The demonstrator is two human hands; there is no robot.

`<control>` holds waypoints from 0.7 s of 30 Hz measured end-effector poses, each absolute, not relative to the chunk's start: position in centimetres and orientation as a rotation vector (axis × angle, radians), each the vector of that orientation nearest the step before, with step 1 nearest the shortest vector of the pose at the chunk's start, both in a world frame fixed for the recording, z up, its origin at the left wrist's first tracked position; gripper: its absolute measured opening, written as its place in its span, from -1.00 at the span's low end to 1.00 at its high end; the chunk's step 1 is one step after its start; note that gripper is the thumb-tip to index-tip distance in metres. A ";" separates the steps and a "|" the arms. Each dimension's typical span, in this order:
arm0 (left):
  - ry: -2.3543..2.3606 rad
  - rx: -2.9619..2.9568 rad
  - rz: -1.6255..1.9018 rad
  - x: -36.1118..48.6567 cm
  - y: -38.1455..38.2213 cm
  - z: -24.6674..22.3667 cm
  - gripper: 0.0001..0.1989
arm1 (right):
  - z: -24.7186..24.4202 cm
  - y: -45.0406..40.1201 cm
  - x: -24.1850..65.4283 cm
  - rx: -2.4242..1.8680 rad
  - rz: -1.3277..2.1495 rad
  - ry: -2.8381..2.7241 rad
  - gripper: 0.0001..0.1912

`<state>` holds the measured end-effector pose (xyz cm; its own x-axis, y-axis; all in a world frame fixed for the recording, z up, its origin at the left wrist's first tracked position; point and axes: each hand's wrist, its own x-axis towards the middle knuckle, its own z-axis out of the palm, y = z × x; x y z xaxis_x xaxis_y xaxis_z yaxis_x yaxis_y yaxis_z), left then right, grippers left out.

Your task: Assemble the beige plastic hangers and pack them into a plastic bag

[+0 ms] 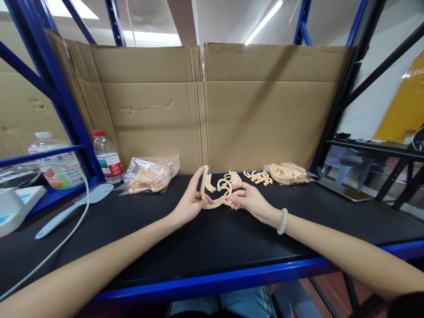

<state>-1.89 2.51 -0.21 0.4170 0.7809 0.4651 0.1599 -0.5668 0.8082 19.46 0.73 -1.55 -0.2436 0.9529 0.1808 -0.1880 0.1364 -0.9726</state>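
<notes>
Between my two hands is a pale, curved plastic piece (216,203), raised a little above the black table. My left hand (189,198) has its fingers and thumb closed on the left, bent side of it. At the other end, my right hand (249,201) pinches a curved part where it meets the rest; whether the two parts are joined cannot be made out. Right behind the hands lie several pale curved pieces (234,176) of the same colour. A pale bracelet (282,221) circles my right wrist.
Clear bags of pale pieces lie to the left (150,176) and right (288,173). Small loose pieces (258,177) are beside the right bag. A red-capped bottle (107,158), a fly swatter (76,207) and a white cable (71,232) are at left. Cardboard (159,110) walls the back.
</notes>
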 end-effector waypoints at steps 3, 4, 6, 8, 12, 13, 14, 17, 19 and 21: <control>0.768 1.839 1.099 -1.9 2.8 -0.4 -0.32 | -1.8 1.0 19.5 -0.805 1.394 -1.316 -0.51; 0.781 1.820 1.094 -1.8 2.9 -0.5 -0.47 | -1.9 1.1 19.5 -0.799 1.407 -1.316 -0.55; 0.822 1.806 1.111 -1.8 2.9 -0.7 -0.72 | -2.0 1.1 19.5 -0.795 1.425 -1.333 -0.65; 0.855 1.786 1.146 -1.6 2.8 -0.9 -0.79 | -2.1 1.1 19.5 -0.792 1.430 -1.364 -0.69; 0.850 1.795 1.115 -1.2 2.0 -1.3 -0.78 | -2.0 0.7 19.4 -0.770 1.422 -1.427 -0.72; 0.839 1.814 1.093 -1.1 1.8 -1.3 -0.78 | -1.9 0.6 19.4 -0.767 1.435 -1.434 -0.72; 0.828 1.831 1.073 -1.0 1.7 -1.4 -0.79 | -1.9 0.5 19.4 -0.764 1.456 -1.439 -0.71; 0.796 1.852 1.061 -0.8 1.3 -1.5 -0.80 | -1.7 0.3 19.5 -0.762 1.537 -1.455 -0.70; 0.776 1.856 1.075 -0.8 1.1 -1.6 -0.81 | -1.7 0.2 19.5 -0.755 1.566 -1.467 -0.69; 0.776 1.876 1.094 -0.8 1.1 -1.6 -0.82 | -1.7 0.2 19.6 -0.751 1.581 -1.471 -0.68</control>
